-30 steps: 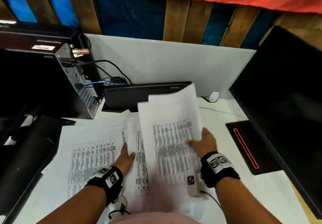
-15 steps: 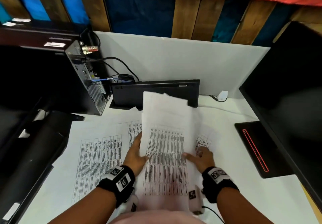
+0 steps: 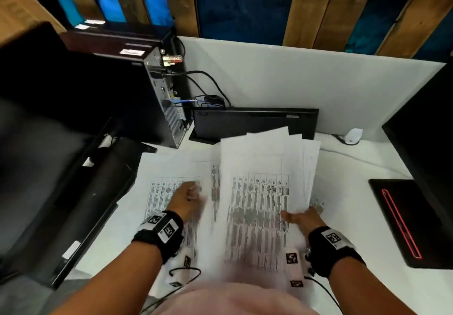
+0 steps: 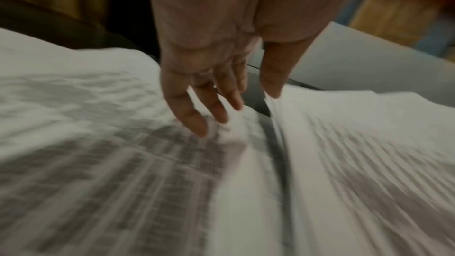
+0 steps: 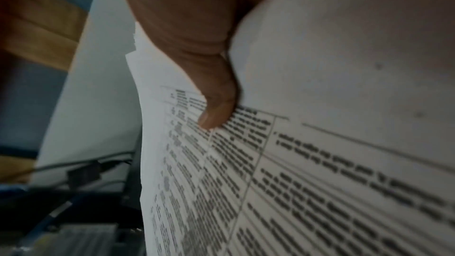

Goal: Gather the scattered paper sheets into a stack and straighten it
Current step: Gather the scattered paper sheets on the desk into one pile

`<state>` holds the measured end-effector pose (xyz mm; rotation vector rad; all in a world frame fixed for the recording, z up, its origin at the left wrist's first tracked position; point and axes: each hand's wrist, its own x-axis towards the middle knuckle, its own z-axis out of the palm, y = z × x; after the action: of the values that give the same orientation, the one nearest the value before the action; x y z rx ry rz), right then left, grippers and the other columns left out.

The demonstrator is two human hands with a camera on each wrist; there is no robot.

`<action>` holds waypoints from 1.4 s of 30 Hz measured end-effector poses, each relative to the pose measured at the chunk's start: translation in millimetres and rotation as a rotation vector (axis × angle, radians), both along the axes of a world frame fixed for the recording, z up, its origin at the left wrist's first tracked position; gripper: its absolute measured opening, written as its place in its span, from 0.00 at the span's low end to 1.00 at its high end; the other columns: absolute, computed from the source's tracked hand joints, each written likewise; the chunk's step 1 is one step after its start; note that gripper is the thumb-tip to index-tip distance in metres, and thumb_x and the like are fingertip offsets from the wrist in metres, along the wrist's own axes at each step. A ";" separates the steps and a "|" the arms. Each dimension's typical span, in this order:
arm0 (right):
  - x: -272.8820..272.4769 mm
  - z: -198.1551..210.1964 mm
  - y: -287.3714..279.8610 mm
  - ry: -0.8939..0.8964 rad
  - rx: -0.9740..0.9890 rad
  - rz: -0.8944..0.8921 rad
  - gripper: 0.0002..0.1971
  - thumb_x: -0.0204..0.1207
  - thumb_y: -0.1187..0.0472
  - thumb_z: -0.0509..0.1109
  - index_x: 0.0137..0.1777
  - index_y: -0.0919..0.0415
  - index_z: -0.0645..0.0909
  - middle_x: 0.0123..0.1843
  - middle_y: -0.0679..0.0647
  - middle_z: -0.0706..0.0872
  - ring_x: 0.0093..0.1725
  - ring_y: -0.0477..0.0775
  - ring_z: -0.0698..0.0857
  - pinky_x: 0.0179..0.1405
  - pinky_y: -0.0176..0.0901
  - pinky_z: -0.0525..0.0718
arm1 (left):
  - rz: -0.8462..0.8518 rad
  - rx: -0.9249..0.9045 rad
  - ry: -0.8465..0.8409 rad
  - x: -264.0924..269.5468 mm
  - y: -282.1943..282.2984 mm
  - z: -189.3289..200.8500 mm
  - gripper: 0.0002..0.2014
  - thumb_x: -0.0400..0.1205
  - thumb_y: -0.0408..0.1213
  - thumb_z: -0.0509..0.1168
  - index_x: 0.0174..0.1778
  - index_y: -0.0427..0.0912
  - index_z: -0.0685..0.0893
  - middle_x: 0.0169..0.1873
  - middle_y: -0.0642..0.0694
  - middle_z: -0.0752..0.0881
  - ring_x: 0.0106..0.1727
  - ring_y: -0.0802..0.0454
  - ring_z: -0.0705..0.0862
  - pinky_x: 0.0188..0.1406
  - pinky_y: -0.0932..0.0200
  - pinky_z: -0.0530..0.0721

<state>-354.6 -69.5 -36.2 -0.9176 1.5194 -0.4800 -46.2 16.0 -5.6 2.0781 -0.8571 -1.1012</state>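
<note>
Right now the right hand (image 3: 302,219) holds a bunch of paper sheets (image 3: 259,192) up off the white desk (image 3: 355,167). Its thumb (image 5: 216,112) presses on the top page, which has a table of small print on it, and the other fingers are hidden under the paper. The bunch is not neat: the far edges of the pages fan out and do not line up. It tilts up, with its far end in front of a flat black box (image 3: 255,123) that stands by the white back wall.

To the left, more printed sheets (image 3: 169,192) lie flat on the desk, and they lie over each other. The left hand (image 3: 188,200) is over them with its fingers (image 4: 192,116) straight and a little spread. It holds nothing. The fingertips are right at the paper, but the blur makes it hard to tell if they touch it. The held bunch is just beside this hand, on its right.

Both wrists wear black bands with small black and white square marks.

A black computer tower (image 3: 169,103) stands at the back left with cables plugged into it. A small white plug (image 3: 353,136) sits near the back wall on the right. A flat black thing with a thin red line (image 3: 402,224) lies on the desk to the right, well apart from the paper. A big dark screen (image 3: 426,123) stands at the right edge.
</note>
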 end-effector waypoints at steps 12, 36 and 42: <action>-4.3 -37.6 2.2 0.106 -0.028 -0.008 0.33 0.56 0.61 0.86 0.61 0.73 0.81 0.48 0.63 0.86 0.50 0.61 0.84 0.54 0.47 0.79 | 0.369 0.507 -0.434 75.7 67.0 -37.2 0.48 0.62 0.54 0.81 0.71 0.36 0.67 0.67 0.33 0.74 0.66 0.30 0.77 0.67 0.37 0.76; -15.8 -47.2 13.9 0.108 -0.101 -0.065 0.24 0.64 0.62 0.83 0.58 0.70 0.81 0.47 0.62 0.86 0.49 0.62 0.83 0.55 0.50 0.82 | 0.208 0.426 -0.413 87.5 65.3 -23.5 0.35 0.74 0.47 0.73 0.76 0.44 0.68 0.72 0.32 0.70 0.70 0.31 0.74 0.71 0.40 0.74; -16.4 -48.2 13.5 0.095 -0.102 -0.086 0.24 0.64 0.63 0.83 0.58 0.71 0.81 0.48 0.64 0.86 0.49 0.63 0.84 0.55 0.49 0.81 | 0.273 0.445 -0.306 88.9 68.7 -32.8 0.40 0.71 0.58 0.73 0.74 0.38 0.74 0.70 0.34 0.74 0.68 0.34 0.77 0.71 0.45 0.75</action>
<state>-371.0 -56.0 -84.4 -0.9685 1.6380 -0.5874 42.7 84.7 -38.4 2.6898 -0.4648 -0.8957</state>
